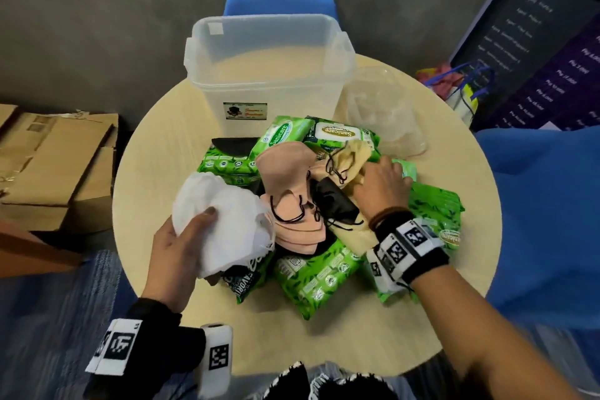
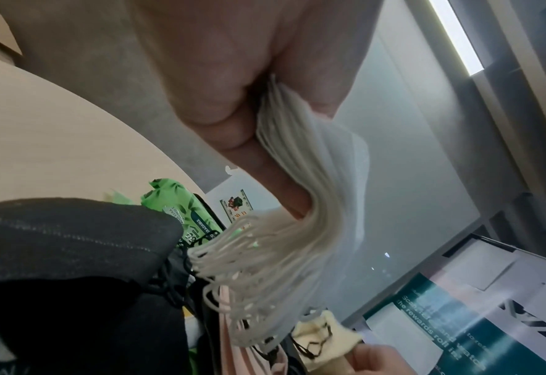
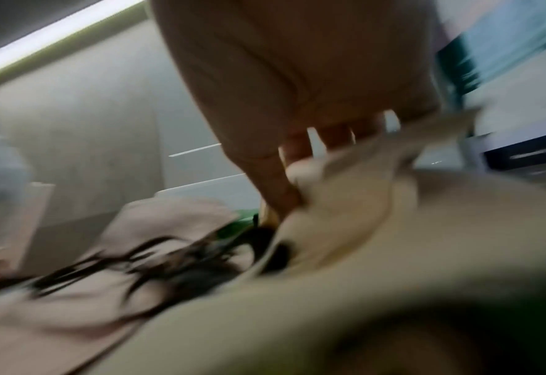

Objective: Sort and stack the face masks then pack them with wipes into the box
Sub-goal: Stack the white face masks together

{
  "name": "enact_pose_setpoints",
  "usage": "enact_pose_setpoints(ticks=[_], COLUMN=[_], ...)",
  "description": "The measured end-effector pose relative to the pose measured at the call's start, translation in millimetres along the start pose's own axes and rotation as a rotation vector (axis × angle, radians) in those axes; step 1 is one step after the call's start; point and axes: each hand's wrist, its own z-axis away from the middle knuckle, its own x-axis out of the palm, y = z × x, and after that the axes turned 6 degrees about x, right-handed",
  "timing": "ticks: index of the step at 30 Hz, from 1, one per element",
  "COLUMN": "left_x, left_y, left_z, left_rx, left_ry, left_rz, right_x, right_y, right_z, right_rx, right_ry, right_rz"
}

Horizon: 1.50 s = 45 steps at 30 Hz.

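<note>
My left hand [image 1: 181, 243] grips a stack of white masks [image 1: 224, 221] at the pile's left; the left wrist view shows the white masks [image 2: 297, 228] pinched between thumb and fingers, loops dangling. My right hand [image 1: 380, 185] reaches into the pile and grasps cream-yellow masks [image 1: 350, 156]; the blurred right wrist view shows fingers [image 3: 284, 192] curled round the cream fabric [image 3: 345, 203]. Pink masks [image 1: 289, 172] and black masks [image 1: 334, 201] lie mixed in the middle over green wipes packs [image 1: 315, 273]. The clear plastic box [image 1: 266, 75] stands open behind the pile.
The round beige table [image 1: 156, 153] carries everything. A clear plastic lid [image 1: 383, 114] lies to the box's right. Blue chairs [image 1: 545, 204] stand at right and behind. Cardboard boxes [image 1: 55, 159] sit on the floor at left.
</note>
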Motion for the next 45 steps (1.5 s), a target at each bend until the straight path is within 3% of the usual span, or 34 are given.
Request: enact_pose_setpoints(ticks=[4,8,11,15,18,21,24,26,30,35,40,45], left_x=[0.7,-9.2,-15.1,-13.3,-11.5,-6.3,-2.4,-1.3,-2.0,-6.4,-6.0,-5.5], left_y=[-0.9,-10.1,-15.5,-14.2,-10.8,-3.4,1.6,2.8,2.9,1.7,1.1,0.6], left_z=[2.0,0.2,-0.8,1.7,4.8,9.7,14.7,15.7,17.2,18.9,17.6,15.5], left_rx=[0.007,0.007,-0.007,-0.016,-0.019,-0.008,-0.014,-0.031,-0.05,-0.042,-0.045,-0.057], left_ry=[0.018,-0.003,-0.009,-0.005,0.009,0.026,0.046,0.06,0.072,0.066,0.054,0.069], left_rz=[-0.017,-0.037,-0.039,-0.031,-0.021,-0.031,-0.015,-0.002,0.026,0.031,0.04,0.06], right_x=[17.1,32.8,44.4,46.2,34.0,21.9,18.2,16.6,7.6,-6.9,-36.0,-61.6], right_y=[-29.7,-55.8,-62.3,-63.0,-60.9,-58.1,-59.2,-59.0,-51.4,-43.5,-33.0,-28.2], right_z=[30.7,62.4,71.4,75.6,73.6,55.8,30.0,18.2,2.2,-13.9,-15.1,-13.8], right_rx=[-0.22,-0.429,-0.51,-0.6,-0.461,-0.197,0.013,0.065,0.09,0.038,-0.084,-0.203], right_ry=[0.026,0.047,0.125,0.098,-0.136,-0.141,-0.219,-0.314,-0.397,-0.141,-0.087,-0.018], right_rz=[-0.197,-0.203,-0.243,-0.201,-0.344,-0.668,-0.623,-0.56,-0.629,-0.703,-1.023,-1.114])
